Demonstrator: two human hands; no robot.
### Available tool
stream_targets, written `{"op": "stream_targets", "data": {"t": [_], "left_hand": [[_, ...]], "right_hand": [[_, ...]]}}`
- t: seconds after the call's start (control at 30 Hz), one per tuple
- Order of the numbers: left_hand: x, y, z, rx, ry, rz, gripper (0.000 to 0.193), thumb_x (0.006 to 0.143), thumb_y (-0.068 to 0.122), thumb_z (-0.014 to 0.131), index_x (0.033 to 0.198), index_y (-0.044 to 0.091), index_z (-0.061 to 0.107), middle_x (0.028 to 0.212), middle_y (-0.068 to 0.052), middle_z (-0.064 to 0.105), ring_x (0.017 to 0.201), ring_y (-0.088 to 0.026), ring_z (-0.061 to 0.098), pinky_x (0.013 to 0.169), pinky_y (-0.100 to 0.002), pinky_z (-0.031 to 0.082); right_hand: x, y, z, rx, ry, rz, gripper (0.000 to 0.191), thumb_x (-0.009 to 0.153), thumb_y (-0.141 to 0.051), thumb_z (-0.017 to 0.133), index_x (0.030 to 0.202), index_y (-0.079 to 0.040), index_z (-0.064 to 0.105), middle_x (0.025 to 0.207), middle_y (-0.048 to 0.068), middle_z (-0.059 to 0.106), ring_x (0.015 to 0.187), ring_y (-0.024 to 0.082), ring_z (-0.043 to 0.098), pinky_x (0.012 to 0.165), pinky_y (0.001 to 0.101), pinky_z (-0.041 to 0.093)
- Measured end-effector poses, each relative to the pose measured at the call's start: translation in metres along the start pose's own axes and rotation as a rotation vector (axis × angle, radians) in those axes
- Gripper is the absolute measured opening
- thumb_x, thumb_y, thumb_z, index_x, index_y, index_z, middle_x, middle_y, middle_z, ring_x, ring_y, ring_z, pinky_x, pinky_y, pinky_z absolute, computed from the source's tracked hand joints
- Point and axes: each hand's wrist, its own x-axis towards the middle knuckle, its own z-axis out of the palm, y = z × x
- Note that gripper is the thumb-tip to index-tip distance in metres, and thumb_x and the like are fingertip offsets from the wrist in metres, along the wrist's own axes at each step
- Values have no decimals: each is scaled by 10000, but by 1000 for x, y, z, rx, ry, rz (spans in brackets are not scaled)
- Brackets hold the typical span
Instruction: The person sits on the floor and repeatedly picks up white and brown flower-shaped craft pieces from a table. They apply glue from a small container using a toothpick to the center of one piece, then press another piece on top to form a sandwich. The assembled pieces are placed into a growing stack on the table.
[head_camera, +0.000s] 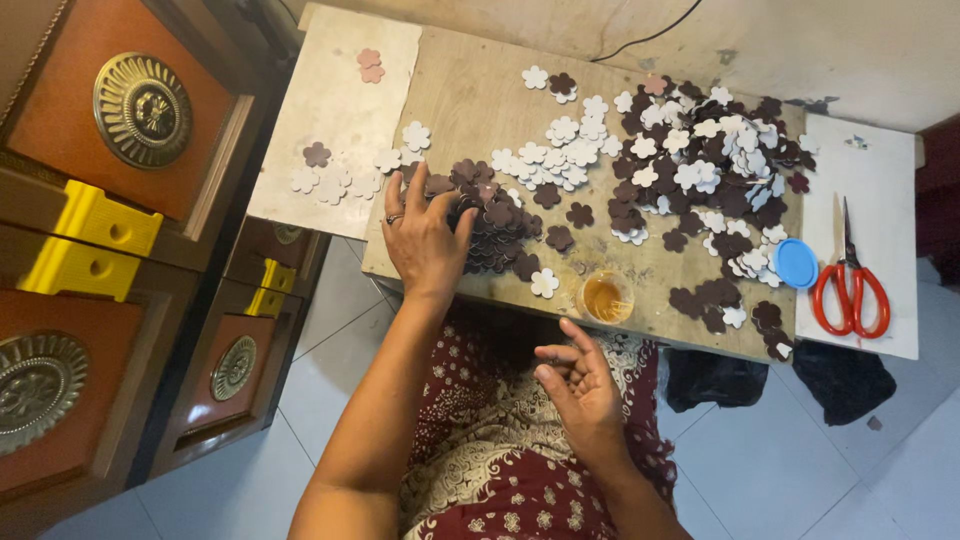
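Reaching left hand (425, 235) on brown flower cutouts (495, 215), right hand (580, 385) upturned

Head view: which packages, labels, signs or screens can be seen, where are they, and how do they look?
No labels, signs or screens.
Small round clear container of amber liquid: near front edge of wooden board, open.
Round blue plastic lid: right side of the board, beside red-handled scissors.

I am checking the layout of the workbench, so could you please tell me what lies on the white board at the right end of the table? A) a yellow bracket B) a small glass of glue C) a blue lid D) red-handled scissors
D: the red-handled scissors lie on the white board, beside the blue lid.
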Motion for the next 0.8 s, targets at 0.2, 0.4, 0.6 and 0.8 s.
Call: {"op": "stream_targets", "data": {"t": [0.2, 0.4, 0.6, 0.8], "left_hand": [[-10, -2, -5, -291, 43, -45, 173, 816, 232, 867, 967, 166, 812, 1237, -9, 730, 1291, -295, 554, 1073, -379, 434], [-14, -10, -20, -424, 33, -97, 105, 876, 231, 838, 946, 156, 815, 1046, 22, 798, 1091, -205, 667, 1013, -350, 463], [12, -23, -24, -300, -12, -189, 184, 876, 279, 845, 955, 117, 808, 1055, -43, 768, 1097, -269, 626, 988, -384, 458], [39, -11, -24, -68, -80, -46, 391, 711, 296, 894, 1040, 107, 796, 1347, -161, 632, 1257, -410, 487, 1012, -480, 405]], "right_hand": [[1, 5, 0, 33, -10, -31, 664, 934, -19, 663, 1536, -31, 384, 1193, 145, 671, 983, 120, 630, 892, 266, 538], [3, 16, 0, 51, -22, -52, 659, 936, -6, 667, 1536, -29, 395, 1174, 138, 681, 942, 111, 617, 860, 256, 525], [3, 19, -1, 42, -16, -44, 650, 936, -6, 665, 1529, -30, 400, 1166, 130, 680, 942, 108, 628, 861, 255, 532], [2, 20, -5, 71, 17, -36, 651, 935, -2, 665, 1531, -28, 404, 1167, 128, 671, 950, 106, 615, 860, 253, 521]]}}
